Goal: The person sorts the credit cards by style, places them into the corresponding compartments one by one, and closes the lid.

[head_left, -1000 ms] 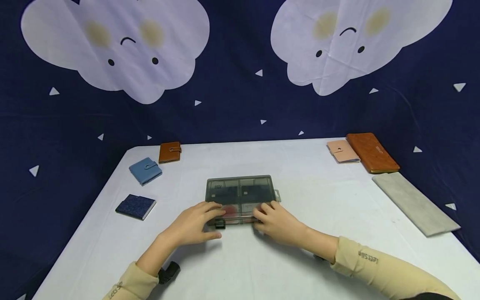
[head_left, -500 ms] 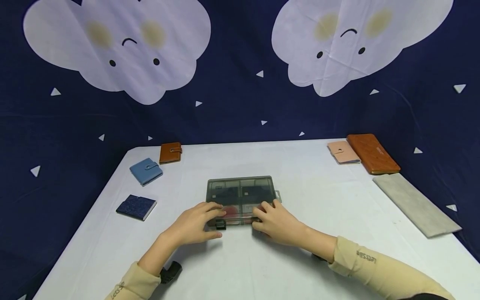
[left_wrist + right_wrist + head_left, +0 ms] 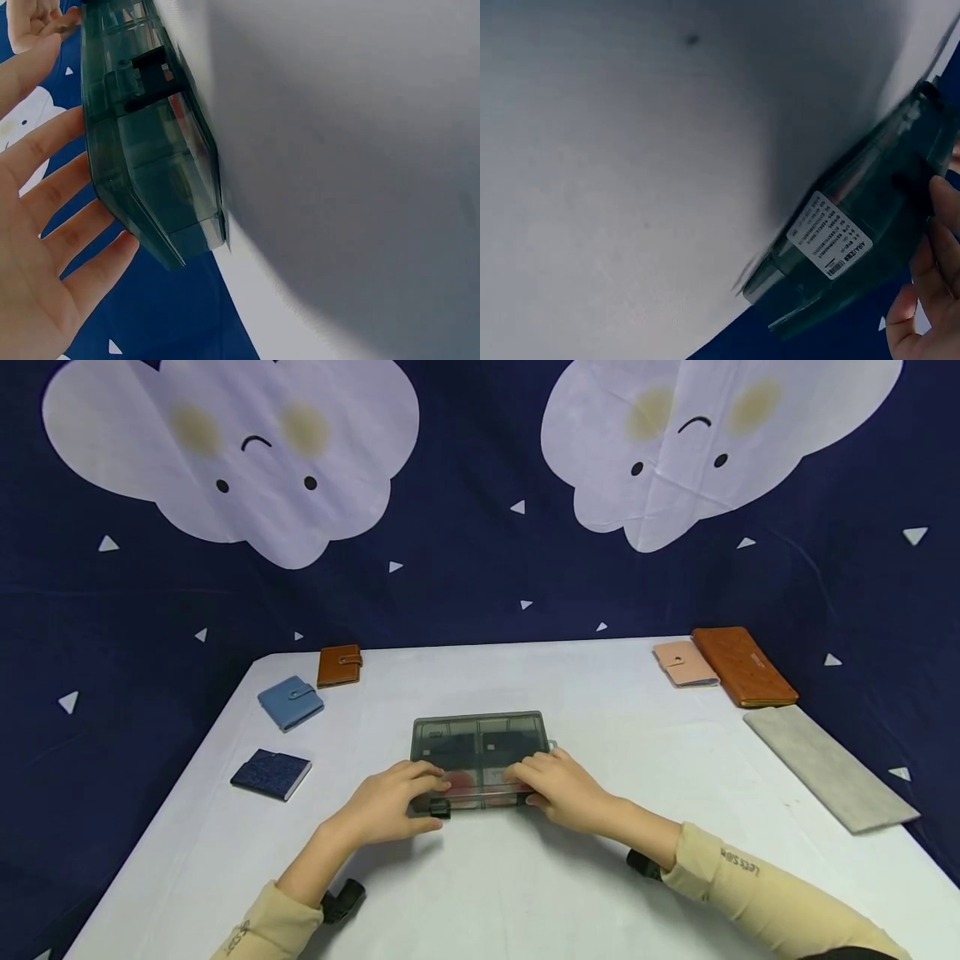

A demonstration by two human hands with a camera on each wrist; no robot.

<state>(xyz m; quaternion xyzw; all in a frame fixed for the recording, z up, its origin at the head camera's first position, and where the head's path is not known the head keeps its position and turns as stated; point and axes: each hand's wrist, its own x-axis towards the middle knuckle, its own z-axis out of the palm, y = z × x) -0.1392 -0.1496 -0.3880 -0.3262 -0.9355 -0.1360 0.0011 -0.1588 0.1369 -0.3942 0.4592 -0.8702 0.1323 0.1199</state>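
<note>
A smoky green see-through plastic compartment box (image 3: 480,735) lies lid-down on the white table, with dark contents and something red showing through. My left hand (image 3: 393,802) rests spread fingers on its near left part, thumb apart by the black left latch (image 3: 440,808). In the left wrist view those fingers (image 3: 56,191) lie straight along the lid edge. My right hand (image 3: 566,789) holds the near right edge, fingers over the lid and thumb at the front by the right latch (image 3: 913,176), which is partly hidden. A printed white label (image 3: 830,235) is on the front side.
Small card holders lie at left: brown (image 3: 339,666), blue (image 3: 291,702) and dark navy (image 3: 272,774). At right lie a pink card holder (image 3: 686,662), a large brown wallet (image 3: 745,666) and a long grey pouch (image 3: 831,768). Behind the table hangs a navy cloud-print cloth (image 3: 465,585).
My right hand has shifted slightly right and forward, its thumb now at the box's front right latch and its fingers flatter over the lid. The left hand and the box stay nearly in place.
</note>
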